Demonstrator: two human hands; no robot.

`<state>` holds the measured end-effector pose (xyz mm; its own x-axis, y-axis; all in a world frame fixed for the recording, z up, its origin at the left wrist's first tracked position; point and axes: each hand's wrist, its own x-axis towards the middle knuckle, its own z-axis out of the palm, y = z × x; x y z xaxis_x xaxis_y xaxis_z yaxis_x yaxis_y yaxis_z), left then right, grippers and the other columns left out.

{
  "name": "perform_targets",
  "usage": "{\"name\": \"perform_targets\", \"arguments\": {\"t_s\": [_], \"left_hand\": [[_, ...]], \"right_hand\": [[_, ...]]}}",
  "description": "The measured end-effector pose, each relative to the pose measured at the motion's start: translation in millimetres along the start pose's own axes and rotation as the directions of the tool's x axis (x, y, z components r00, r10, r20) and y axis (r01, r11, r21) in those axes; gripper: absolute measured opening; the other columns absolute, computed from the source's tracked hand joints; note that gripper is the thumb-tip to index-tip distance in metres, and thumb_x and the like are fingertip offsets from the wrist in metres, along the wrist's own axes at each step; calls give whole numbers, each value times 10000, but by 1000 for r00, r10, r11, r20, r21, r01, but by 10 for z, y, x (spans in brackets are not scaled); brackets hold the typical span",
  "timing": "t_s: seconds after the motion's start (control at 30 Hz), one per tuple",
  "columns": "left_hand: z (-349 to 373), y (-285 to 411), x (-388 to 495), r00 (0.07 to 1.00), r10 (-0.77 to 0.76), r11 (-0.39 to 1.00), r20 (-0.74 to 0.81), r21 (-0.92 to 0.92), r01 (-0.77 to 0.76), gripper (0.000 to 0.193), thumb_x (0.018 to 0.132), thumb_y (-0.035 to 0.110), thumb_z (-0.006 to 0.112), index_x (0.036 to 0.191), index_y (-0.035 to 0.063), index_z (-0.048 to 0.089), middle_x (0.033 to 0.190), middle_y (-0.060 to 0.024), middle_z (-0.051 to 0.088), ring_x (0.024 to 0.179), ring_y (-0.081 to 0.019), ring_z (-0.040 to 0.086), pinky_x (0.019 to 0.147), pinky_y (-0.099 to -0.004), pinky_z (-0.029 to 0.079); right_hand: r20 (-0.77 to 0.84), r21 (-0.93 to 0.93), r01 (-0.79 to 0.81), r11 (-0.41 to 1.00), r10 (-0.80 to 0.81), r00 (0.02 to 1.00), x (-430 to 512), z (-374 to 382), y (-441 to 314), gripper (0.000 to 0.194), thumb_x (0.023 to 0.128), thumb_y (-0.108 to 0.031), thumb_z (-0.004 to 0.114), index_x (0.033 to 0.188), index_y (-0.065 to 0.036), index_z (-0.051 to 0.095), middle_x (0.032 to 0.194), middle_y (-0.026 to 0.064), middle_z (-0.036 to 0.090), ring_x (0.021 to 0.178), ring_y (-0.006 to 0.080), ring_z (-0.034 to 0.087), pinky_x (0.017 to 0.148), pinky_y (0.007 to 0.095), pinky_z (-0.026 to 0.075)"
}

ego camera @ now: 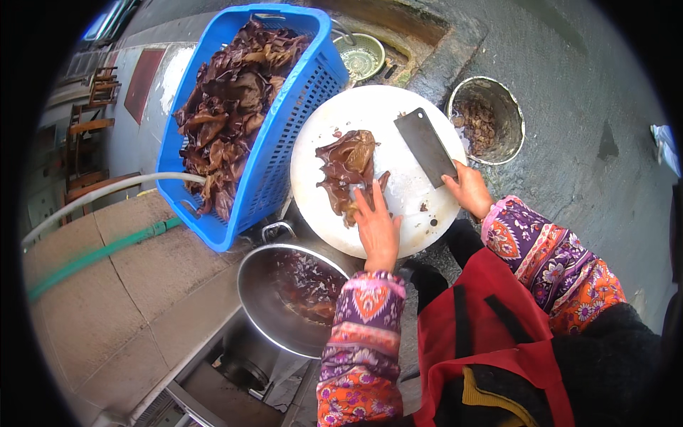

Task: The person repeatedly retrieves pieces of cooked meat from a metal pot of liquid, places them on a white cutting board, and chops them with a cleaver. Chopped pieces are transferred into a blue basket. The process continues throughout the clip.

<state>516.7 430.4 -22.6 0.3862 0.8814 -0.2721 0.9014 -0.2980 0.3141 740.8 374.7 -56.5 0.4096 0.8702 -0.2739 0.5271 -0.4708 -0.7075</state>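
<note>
On a round white cutting board (341,117) lies a small pile of dark brown wood ear mushrooms (349,160). The fingertips of my left hand (380,232) touch the lower right part of the pile, the fingers apart. A cleaver (421,141) with a dark blade lies flat near the board's right edge. My right hand (468,187) is at the cleaver's lower end, thumb and fingers around that end; its handle is not visible. Small mushroom scraps are scattered on the board.
A blue plastic basket (315,69) heaped with wood ears stands at the upper left. A metal pot (261,299) with wood ears in liquid is below it. A bucket (512,125) of scraps stands right of the board. A green colander (368,53), a pale hose (117,184) and a green hose (106,253) lie beyond.
</note>
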Motion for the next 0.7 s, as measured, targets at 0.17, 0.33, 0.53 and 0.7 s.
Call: {"name": "perform_targets", "arguments": {"t_s": [0.17, 0.33, 0.53, 0.7], "left_hand": [[-432, -85, -191, 976, 1, 988, -216, -148, -34, 376, 855, 107, 686, 1221, 87, 601, 1298, -154, 550, 1020, -341, 619, 860, -416, 526], [-568, -634, -267, 930, -285, 945, -231, -234, 231, 203, 898, 128, 649, 1088, 56, 654, 972, -144, 663, 845, -323, 661, 750, -388, 521], [71, -662, -96, 919, -394, 867, 23, -322, 380, 404, 834, 261, 752, 1146, 32, 637, 956, -147, 704, 860, -300, 687, 784, -397, 520], [-108, -664, -126, 849, -520, 762, -98, -501, 410, 329, 768, 112, 800, 1047, 8, 660, 850, -91, 640, 700, -188, 606, 701, -321, 507]], "right_hand": [[-17, 69, 62, 996, -61, 998, 84, -41, 174, 391, 851, -179, 663, 1150, 62, 592, 724, 257, 631, 707, 425, 643, 649, 463, 508], [29, 136, 28, 990, -32, 999, 89, -32, 210, 422, 848, -187, 665, 1164, 79, 581, 745, 266, 634, 717, 424, 644, 656, 460, 506], [29, 117, -36, 993, 33, 999, 77, -44, 205, 423, 856, -189, 663, 1186, 61, 576, 782, 270, 645, 747, 412, 658, 684, 446, 517], [44, 137, -13, 991, 7, 999, 64, -5, 192, 423, 857, -200, 668, 1198, 36, 580, 840, 259, 668, 781, 404, 668, 712, 436, 527]]}}
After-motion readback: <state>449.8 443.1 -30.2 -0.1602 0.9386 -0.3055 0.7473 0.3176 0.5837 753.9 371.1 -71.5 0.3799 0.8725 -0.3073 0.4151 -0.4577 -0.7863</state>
